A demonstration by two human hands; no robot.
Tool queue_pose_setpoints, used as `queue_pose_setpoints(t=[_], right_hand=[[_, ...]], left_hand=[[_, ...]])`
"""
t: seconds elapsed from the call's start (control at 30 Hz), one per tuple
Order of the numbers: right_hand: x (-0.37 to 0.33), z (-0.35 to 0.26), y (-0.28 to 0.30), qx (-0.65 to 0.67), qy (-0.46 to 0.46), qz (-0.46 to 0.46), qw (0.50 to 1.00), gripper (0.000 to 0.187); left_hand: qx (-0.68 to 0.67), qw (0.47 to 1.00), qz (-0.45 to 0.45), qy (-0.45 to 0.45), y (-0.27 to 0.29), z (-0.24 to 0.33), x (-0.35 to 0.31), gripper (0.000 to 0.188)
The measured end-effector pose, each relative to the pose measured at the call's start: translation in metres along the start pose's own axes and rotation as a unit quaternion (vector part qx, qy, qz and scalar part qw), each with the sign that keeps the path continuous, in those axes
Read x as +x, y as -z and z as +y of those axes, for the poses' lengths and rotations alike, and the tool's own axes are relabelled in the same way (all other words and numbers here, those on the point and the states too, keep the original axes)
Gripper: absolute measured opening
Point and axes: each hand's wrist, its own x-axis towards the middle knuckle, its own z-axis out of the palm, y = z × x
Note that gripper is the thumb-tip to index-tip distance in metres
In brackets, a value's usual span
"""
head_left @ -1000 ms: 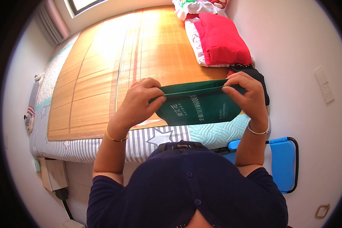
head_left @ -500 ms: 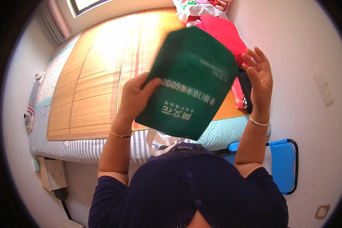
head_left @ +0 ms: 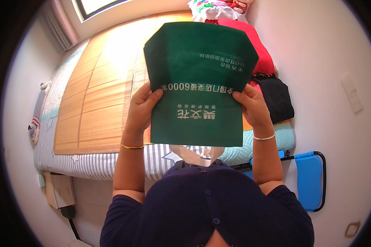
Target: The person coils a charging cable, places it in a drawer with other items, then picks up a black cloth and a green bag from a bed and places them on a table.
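Note:
A green tote bag [head_left: 196, 78] with white print is spread flat in front of me, upside down. Its pale handles [head_left: 193, 154] hang at the edge nearest my body. My left hand [head_left: 143, 106] grips the bag's left side, thumb on the front face. On the opposite side my right hand [head_left: 253, 106] pinches it in the same way, thumb on top. The fingers behind the bag are partly hidden. The bag is held up above the bed, its far corners folded in at a slant.
Below lies a bed with a woven bamboo mat [head_left: 95, 99] and striped bedding [head_left: 99, 164]. Folded red clothes [head_left: 261, 53] and a black garment [head_left: 276, 96] are stacked at its right. A blue folding chair [head_left: 309, 181] stands at the right, and a plush toy [head_left: 39, 111] lies at the left edge.
My right hand, open and apart from the bag before, has taken hold of its right side. The bag has turned from a tilt to straight, facing me squarely.

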Motion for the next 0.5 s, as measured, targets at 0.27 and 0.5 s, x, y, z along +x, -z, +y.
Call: queue_pose_setpoints(t=[0.27,0.5], right_hand=[[0.005,-0.004,-0.002,-0.123,0.146,-0.129,0.973,0.021],[0.004,0.024,-0.031,-0.087,0.149,-0.226,0.959,0.018]], left_hand=[[-0.208,0.971,-0.109,0.036,0.032,-0.002,-0.016,0.019],[0.009,0.998,0.066,0.013,0.015,0.016,-0.112,0.050]])
